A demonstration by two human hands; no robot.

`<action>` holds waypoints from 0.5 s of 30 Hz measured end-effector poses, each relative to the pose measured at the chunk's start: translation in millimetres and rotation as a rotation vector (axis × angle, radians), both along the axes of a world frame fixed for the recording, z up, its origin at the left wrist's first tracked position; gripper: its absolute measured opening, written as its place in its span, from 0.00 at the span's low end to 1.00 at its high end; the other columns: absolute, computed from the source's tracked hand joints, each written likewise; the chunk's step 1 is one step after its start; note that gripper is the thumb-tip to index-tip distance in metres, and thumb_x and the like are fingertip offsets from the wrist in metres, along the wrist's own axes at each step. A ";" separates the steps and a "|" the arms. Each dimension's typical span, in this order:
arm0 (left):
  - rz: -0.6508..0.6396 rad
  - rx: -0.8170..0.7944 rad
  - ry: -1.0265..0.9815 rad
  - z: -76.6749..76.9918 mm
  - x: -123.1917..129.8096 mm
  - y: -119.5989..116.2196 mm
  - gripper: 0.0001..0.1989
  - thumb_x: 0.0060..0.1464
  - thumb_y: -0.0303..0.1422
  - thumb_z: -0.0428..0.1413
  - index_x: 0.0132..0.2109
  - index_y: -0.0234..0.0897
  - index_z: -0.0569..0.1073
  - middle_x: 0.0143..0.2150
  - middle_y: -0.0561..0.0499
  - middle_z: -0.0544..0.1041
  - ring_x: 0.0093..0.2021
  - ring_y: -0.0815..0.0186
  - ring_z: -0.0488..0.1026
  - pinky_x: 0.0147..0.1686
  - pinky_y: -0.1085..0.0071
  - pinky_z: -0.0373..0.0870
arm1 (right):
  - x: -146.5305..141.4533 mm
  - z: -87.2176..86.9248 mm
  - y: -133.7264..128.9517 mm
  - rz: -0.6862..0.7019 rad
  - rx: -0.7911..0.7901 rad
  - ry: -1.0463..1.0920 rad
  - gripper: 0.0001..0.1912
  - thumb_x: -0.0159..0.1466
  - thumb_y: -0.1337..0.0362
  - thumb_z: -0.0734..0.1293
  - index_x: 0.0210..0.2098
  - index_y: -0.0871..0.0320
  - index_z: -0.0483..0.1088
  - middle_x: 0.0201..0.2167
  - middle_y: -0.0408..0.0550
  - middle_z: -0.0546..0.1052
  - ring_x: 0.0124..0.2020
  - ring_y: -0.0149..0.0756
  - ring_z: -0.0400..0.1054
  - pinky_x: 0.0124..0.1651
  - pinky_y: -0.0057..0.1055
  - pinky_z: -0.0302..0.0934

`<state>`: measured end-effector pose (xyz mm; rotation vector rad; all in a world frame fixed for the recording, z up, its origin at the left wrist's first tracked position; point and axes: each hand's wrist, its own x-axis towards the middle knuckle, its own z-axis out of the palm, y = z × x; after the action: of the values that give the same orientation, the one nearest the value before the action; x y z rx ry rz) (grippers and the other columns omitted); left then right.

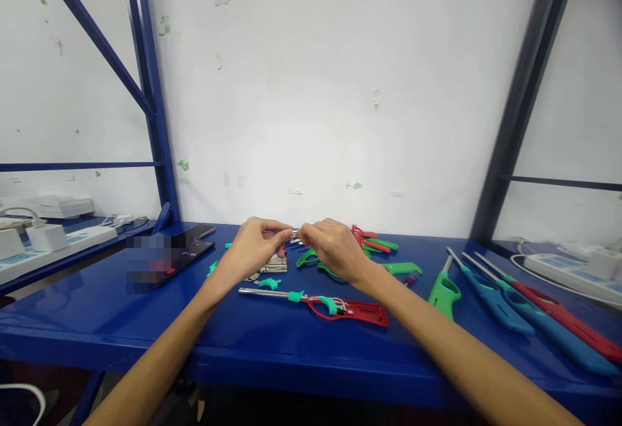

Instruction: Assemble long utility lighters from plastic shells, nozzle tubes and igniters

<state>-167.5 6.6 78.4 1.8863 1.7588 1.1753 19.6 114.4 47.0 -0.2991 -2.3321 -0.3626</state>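
My left hand [255, 248] and my right hand [336, 250] meet above the middle of the blue table, thumbs and fingers pinched close together. What sits between the fingertips is too small to make out. In front of them lies an opened red lighter shell [367, 313] with a metal tube [265, 292], a teal collar [295, 296] and a teal trigger [329, 305]. A loose teal trigger [269, 283] rests just behind the tube. Small metallic parts [276, 264] lie partly hidden beyond my left hand.
Behind my right hand are green lighter shells [402, 269], red shell pieces [358, 233] and a screwdriver [412, 277]. At right lie a green lighter [444, 295], blue lighters [503, 303] and a red lighter [573, 319]. Phones [190, 254] lie left. Blue posts [154, 102] flank the table.
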 end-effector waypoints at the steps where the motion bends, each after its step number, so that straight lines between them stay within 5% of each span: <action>1: 0.002 -0.002 0.006 0.4 0.3 -0.3 0.15 0.69 0.42 0.57 0.44 0.33 0.76 0.31 0.55 0.75 0.26 0.72 0.71 0.27 0.74 0.72 | 0.0 -0.2 0.0 0.002 0.008 0.000 0.08 0.75 0.60 0.66 0.45 0.56 0.75 0.42 0.47 0.80 0.37 0.33 0.74 0.44 0.36 0.73; 15: 0.017 0.025 0.121 -1.9 2.1 0.6 0.16 0.70 0.43 0.56 0.45 0.33 0.76 0.32 0.54 0.76 0.27 0.71 0.72 0.28 0.73 0.73 | -0.3 -1.1 -1.7 -0.025 0.080 -0.027 0.08 0.74 0.61 0.68 0.46 0.59 0.75 0.40 0.46 0.79 0.36 0.33 0.75 0.42 0.36 0.74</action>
<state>-165.4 7.1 76.5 1.9995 1.8332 1.1159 19.3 112.7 45.9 -0.2865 -2.3358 -0.4737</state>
